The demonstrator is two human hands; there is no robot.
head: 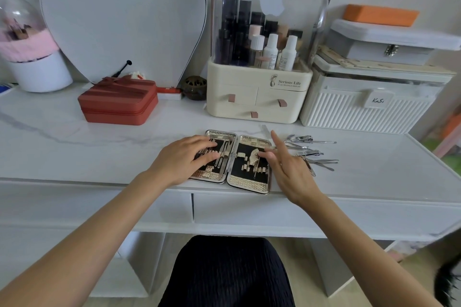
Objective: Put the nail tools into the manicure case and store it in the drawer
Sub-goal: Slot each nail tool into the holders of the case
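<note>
The gold manicure case [249,183] lies open flat near the front edge of the white desk, with a black lining and gold loops. A few metal tools sit in its left half. My left hand [185,157] rests flat on that left half, fingers straight. My right hand [284,164] presses its thumb and middle fingers on a gold tool [253,157] in the right half, index finger raised. Several loose steel nail tools [311,153], clippers and thin picks, lie on the desk just right of the case. A shut drawer front [287,212] runs below the desk edge.
Behind the case stands a cream cosmetics organiser [258,97] with small drawers. A white ribbed box [369,107] sits to its right and a red zip case [118,103] to its left. A mirror [119,15] leans at the back.
</note>
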